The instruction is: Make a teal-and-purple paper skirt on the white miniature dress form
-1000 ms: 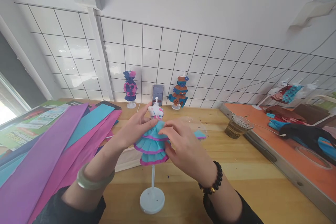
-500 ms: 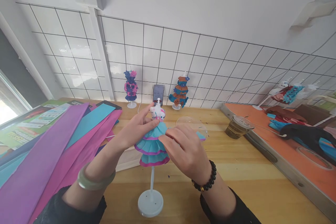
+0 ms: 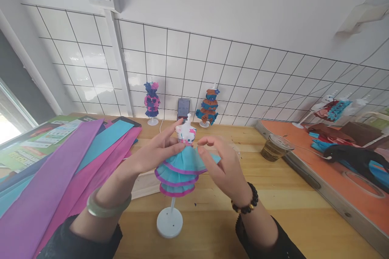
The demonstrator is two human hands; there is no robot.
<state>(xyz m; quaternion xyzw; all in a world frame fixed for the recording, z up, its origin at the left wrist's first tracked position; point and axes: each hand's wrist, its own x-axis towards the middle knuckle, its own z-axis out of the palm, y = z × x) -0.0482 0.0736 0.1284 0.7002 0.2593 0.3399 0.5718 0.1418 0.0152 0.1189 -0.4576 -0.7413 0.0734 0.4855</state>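
A small white dress form [image 3: 185, 133] with pink and blue marks stands tilted on a round white base [image 3: 169, 222]. It wears a turquoise tiered ruffle skirt [image 3: 178, 176] edged in purple. My left hand [image 3: 162, 145] grips the form at the waist, its thumb pressing the skirt's top edge and its fingers passing behind. The loose end of a turquoise purple-edged strip [image 3: 199, 164] flares out from the waist to the right. Around that end curve the thumb and forefinger of my right hand [image 3: 223, 162]; the exact contact is partly hidden.
Long purple, pink and turquoise sheets [image 3: 60, 178] cover the left side. Behind are two dressed forms, one navy and pink [image 3: 152, 100], one brown and teal [image 3: 209, 107], with a phone [image 3: 183, 108] between. A lidded cup [image 3: 276, 147] stands right, beside an orange surface [image 3: 334, 170].
The dress form's base has tilted and shifted slightly left and up, while its top moved right. My right hand moved right and up, and the strip's loose end now spreads outward.
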